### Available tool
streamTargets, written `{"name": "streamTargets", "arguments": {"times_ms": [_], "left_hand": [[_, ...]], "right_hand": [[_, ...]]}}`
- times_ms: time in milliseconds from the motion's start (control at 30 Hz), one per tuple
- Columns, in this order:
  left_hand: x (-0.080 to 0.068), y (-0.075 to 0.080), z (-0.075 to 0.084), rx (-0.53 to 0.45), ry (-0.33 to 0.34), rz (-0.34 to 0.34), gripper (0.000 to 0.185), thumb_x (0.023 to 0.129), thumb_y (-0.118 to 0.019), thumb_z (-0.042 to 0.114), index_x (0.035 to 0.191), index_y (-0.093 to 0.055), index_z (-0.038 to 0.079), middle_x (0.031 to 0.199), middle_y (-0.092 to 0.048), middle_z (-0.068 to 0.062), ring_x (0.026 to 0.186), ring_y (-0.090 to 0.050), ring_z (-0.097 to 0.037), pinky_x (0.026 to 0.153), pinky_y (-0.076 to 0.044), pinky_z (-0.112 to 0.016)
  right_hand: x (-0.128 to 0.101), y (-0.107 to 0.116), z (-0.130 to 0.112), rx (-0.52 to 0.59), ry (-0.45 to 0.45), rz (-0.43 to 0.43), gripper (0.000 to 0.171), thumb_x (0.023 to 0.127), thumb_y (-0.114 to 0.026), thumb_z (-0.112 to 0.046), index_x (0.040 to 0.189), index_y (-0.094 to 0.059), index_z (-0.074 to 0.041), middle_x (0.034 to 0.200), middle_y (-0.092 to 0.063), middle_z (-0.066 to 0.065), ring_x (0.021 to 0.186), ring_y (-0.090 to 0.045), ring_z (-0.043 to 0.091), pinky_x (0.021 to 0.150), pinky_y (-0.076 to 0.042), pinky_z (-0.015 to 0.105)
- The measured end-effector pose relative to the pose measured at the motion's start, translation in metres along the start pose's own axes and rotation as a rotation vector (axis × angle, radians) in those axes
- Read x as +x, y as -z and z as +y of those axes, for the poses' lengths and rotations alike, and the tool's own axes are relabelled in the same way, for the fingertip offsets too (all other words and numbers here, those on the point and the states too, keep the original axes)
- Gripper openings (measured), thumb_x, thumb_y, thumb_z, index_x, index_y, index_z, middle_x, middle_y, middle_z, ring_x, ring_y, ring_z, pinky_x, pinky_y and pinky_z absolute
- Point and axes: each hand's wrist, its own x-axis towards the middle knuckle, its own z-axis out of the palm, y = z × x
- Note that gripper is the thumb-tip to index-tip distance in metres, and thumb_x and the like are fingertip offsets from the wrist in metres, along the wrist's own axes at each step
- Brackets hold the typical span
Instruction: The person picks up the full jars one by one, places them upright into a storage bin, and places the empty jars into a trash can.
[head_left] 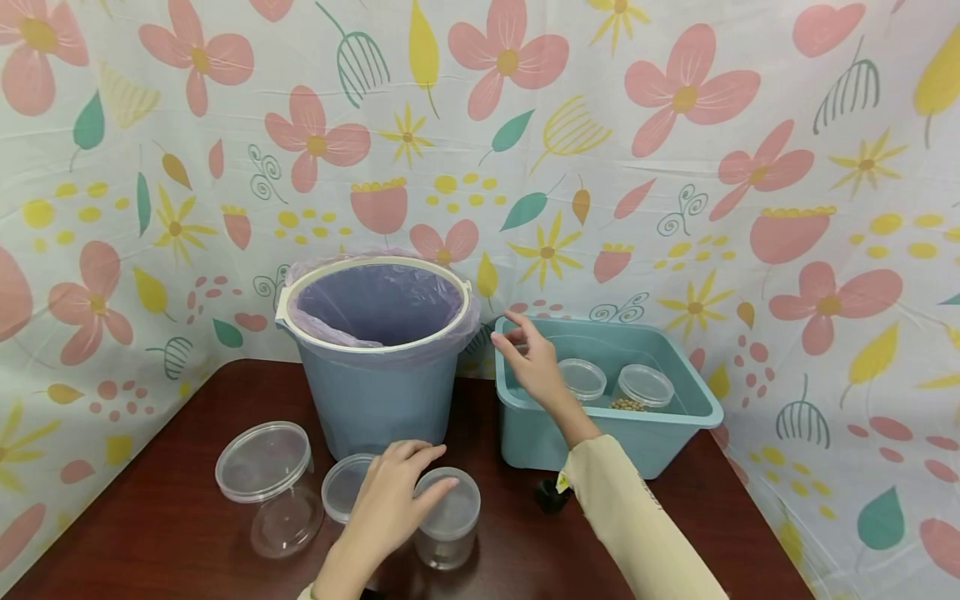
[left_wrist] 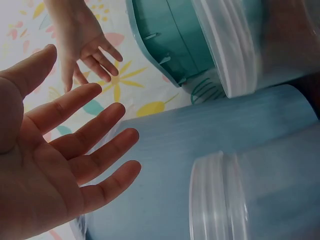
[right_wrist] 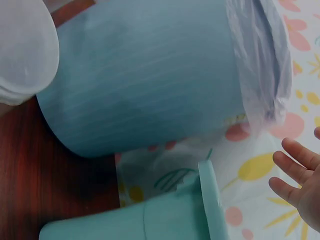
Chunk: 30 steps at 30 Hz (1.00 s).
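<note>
My left hand (head_left: 393,492) hovers above two clear lidded jars, fingers spread and holding nothing. In the head view its thumb overlaps the lid of the right-hand jar (head_left: 448,533); the left wrist view shows the fingers apart from the jars. The other jar (head_left: 347,486) is partly hidden behind this hand. Over the left rim of a teal basin (head_left: 615,450), my right hand (head_left: 534,364) is raised with relaxed fingers and nothing in its grasp. Two lidded jars sit inside the basin; the right one (head_left: 647,386) contains small beige pieces, while the left one (head_left: 582,379) is partly covered by the arm.
A blue bin (head_left: 382,400) lined with a translucent purple bag stands behind the jars. At the left is a larger clear jar (head_left: 281,517) with a lid. A small black object (head_left: 551,496) lies before the basin. Patterned cloth (head_left: 480,167) hangs behind the table.
</note>
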Motion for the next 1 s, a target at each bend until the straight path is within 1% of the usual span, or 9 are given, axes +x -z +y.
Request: {"name": "streamTargets", "arguments": {"times_ms": [100, 200, 400, 600, 733, 800, 833, 900, 1000], "left_hand": [[-0.008, 0.003, -0.002, 0.004, -0.009, 0.018, 0.035, 0.076, -0.070, 0.032, 0.103, -0.068, 0.010, 0.097, -0.061, -0.001, 0.096, -0.053, -0.021, 0.075, -0.041, -0.042], [-0.016, 0.005, -0.004, 0.016, -0.009, 0.011, 0.033, 0.075, -0.071, 0.031, 0.102, -0.068, 0.011, 0.095, -0.060, 0.001, 0.094, -0.054, -0.019, 0.074, -0.041, -0.043], [-0.031, 0.010, -0.007, 0.034, 0.017, 0.003, 0.032, 0.075, -0.071, 0.031, 0.102, -0.068, 0.013, 0.097, -0.059, 0.003, 0.096, -0.052, -0.016, 0.076, -0.040, -0.043], [-0.041, 0.015, -0.011, 0.071, -0.006, 0.073, 0.031, 0.073, -0.073, 0.032, 0.098, -0.069, 0.014, 0.096, -0.058, 0.004, 0.095, -0.053, -0.015, 0.071, -0.041, -0.041], [-0.047, 0.017, -0.016, 0.100, -0.043, 0.127, 0.032, 0.069, -0.075, 0.031, 0.095, -0.069, 0.014, 0.094, -0.058, 0.004, 0.092, -0.054, -0.016, 0.068, -0.043, -0.042], [-0.051, 0.019, -0.019, 0.106, -0.031, 0.125, 0.032, 0.069, -0.075, 0.032, 0.095, -0.069, 0.015, 0.093, -0.058, 0.006, 0.093, -0.054, -0.016, 0.068, -0.044, -0.043], [-0.053, 0.021, -0.020, 0.104, -0.018, 0.116, 0.032, 0.069, -0.075, 0.031, 0.096, -0.069, 0.015, 0.093, -0.058, 0.006, 0.093, -0.055, -0.016, 0.068, -0.044, -0.043], [-0.056, 0.023, -0.024, 0.110, -0.026, 0.131, 0.032, 0.068, -0.077, 0.031, 0.095, -0.070, 0.016, 0.093, -0.059, 0.007, 0.092, -0.055, -0.017, 0.068, -0.045, -0.043], [-0.059, 0.025, -0.031, 0.120, -0.057, 0.165, 0.033, 0.066, -0.078, 0.028, 0.095, -0.070, 0.014, 0.092, -0.059, 0.007, 0.092, -0.055, -0.016, 0.067, -0.045, -0.042]], "right_hand": [[0.002, -0.009, -0.006, 0.024, 0.012, -0.010, 0.045, 0.091, -0.054, -0.025, 0.130, -0.043, -0.006, 0.094, -0.059, 0.013, 0.084, -0.058, 0.025, 0.076, -0.046, 0.037], [0.004, -0.017, -0.012, 0.051, 0.023, -0.004, 0.045, 0.090, -0.054, -0.022, 0.131, -0.043, -0.005, 0.092, -0.060, 0.014, 0.081, -0.058, 0.027, 0.069, -0.047, 0.035], [0.009, -0.034, -0.021, 0.110, 0.037, -0.001, 0.047, 0.090, -0.054, -0.019, 0.132, -0.040, -0.003, 0.088, -0.061, 0.013, 0.077, -0.056, 0.024, 0.060, -0.041, 0.028], [0.016, -0.046, -0.030, 0.137, 0.052, 0.005, 0.048, 0.090, -0.054, -0.020, 0.133, -0.039, -0.006, 0.082, -0.061, 0.011, 0.074, -0.056, 0.028, 0.059, -0.041, 0.026], [0.018, -0.052, -0.035, 0.114, 0.004, 0.029, 0.046, 0.089, -0.056, -0.025, 0.130, -0.045, -0.010, 0.078, -0.060, 0.008, 0.067, -0.054, 0.020, 0.055, -0.040, 0.026], [0.018, -0.053, -0.036, 0.099, -0.018, 0.035, 0.044, 0.088, -0.058, -0.028, 0.126, -0.050, -0.009, 0.076, -0.059, 0.005, 0.064, -0.052, 0.014, 0.055, -0.040, 0.024], [0.016, -0.053, -0.042, 0.099, -0.031, 0.039, 0.042, 0.087, -0.058, -0.026, 0.124, -0.052, -0.007, 0.075, -0.059, 0.007, 0.062, -0.051, 0.014, 0.055, -0.039, 0.025], [0.017, -0.054, -0.042, 0.098, -0.053, 0.056, 0.039, 0.085, -0.061, -0.026, 0.118, -0.057, -0.005, 0.075, -0.060, 0.005, 0.060, -0.049, 0.013, 0.054, -0.039, 0.024], [0.018, -0.054, -0.042, 0.139, -0.099, 0.099, 0.035, 0.083, -0.065, -0.023, 0.112, -0.063, -0.005, 0.074, -0.062, 0.007, 0.059, -0.052, 0.019, 0.052, -0.043, 0.024]]}}
